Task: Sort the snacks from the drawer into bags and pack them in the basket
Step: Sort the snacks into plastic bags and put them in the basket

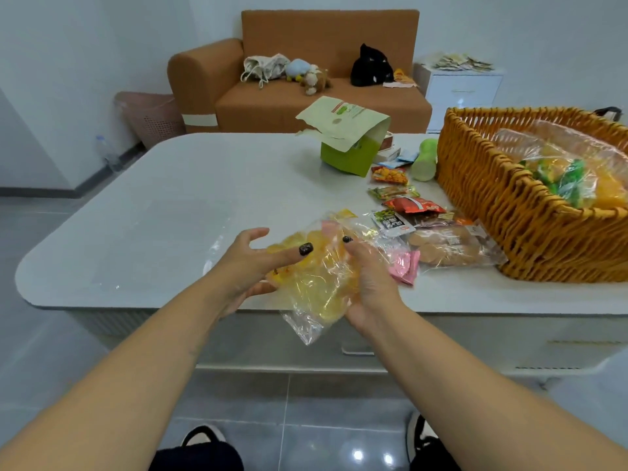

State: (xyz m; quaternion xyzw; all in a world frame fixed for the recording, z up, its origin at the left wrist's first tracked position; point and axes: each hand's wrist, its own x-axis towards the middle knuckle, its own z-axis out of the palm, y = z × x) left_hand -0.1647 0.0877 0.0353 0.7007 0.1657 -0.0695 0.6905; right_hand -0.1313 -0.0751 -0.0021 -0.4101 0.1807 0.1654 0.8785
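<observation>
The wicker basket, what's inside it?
Inside the wicker basket lies a clear plastic bag holding green and yellow snack packets. The near wall hides the basket's bottom, so anything beneath that bag cannot be seen.

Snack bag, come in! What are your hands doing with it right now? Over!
Left hand and right hand both gripping clear bag of yellow snacks at table edge. Basket already holds one filled bag. Loose snack packets lie between, not blocking.

Print on the snack packets (pixel 407 205) is illegible.
</observation>
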